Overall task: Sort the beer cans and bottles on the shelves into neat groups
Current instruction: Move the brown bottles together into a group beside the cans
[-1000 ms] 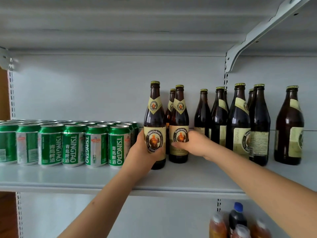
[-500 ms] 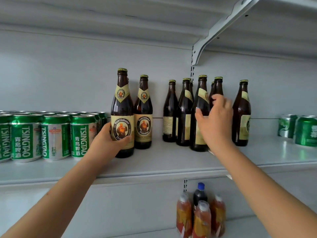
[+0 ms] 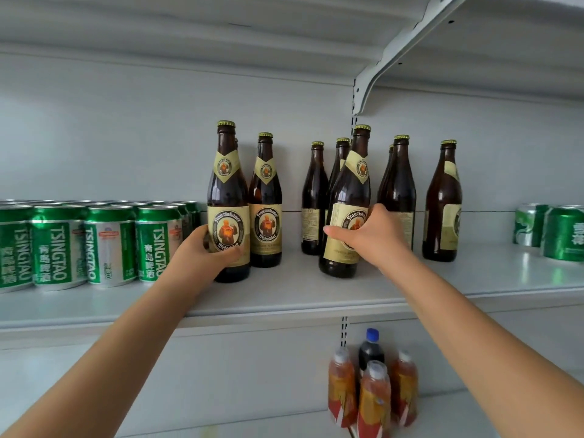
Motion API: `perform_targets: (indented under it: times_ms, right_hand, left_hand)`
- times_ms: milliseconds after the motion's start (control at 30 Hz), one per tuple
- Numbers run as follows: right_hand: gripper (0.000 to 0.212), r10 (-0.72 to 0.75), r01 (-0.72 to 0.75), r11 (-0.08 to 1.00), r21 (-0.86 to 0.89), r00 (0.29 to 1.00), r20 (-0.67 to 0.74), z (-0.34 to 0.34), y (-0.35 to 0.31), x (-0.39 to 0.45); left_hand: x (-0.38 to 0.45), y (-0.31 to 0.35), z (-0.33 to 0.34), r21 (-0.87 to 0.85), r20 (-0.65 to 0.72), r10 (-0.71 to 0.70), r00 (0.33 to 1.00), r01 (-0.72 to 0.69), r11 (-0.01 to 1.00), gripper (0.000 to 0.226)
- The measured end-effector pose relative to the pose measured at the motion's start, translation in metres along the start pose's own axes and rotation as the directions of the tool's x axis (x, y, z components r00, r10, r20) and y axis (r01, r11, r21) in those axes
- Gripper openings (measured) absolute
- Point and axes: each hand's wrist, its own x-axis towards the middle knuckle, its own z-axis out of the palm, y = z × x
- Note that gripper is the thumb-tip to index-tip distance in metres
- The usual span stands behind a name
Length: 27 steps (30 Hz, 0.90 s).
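Both hands grip bottles.

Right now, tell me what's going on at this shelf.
A person is tidying beer on a white shelf. The left hand grips an upright brown bottle beside the green cans. The right hand holds another brown bottle, tilted, pulled forward from the loose cluster of bottles behind it. More green cans sit far right, apart from the main block.

Brown bottles, cream labels, gold caps; green-white cans; grey-white shelf; orange drinks.
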Motion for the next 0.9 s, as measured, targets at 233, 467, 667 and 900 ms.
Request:
perform_targets:
  times_ms: [233,467,667,900]
  right_hand:
    - [0.092,-0.147,0.166,0.968,-0.189,0.983,0.108,0.057,-0.054,-0.015]
    - [0.101,-0.186,0.212,0.950,-0.229,0.974,0.131,0.078,-0.074,-0.018]
    - [0.102,-0.221,0.248,0.960,-0.134,0.957,0.189,0.053,-0.061,-0.010]
    - [0.053,-0.075,0.051,0.977,-0.208,0.991,-0.107,-0.015,-0.020,0.045]
  left_hand:
    - [-0.001,0.000,-0.003,-0.068,0.016,-0.016,1.000,0.017,0.998,0.045]
    - [-0.003,0.001,-0.003,-0.030,0.014,0.026,1.000,-0.025,0.999,0.042]
    - [-0.014,0.014,-0.005,0.191,0.019,0.071,0.997,-0.074,0.979,0.045]
    - [-0.064,0.071,0.044,0.310,-0.272,0.641,0.718,-0.565,0.765,0.023]
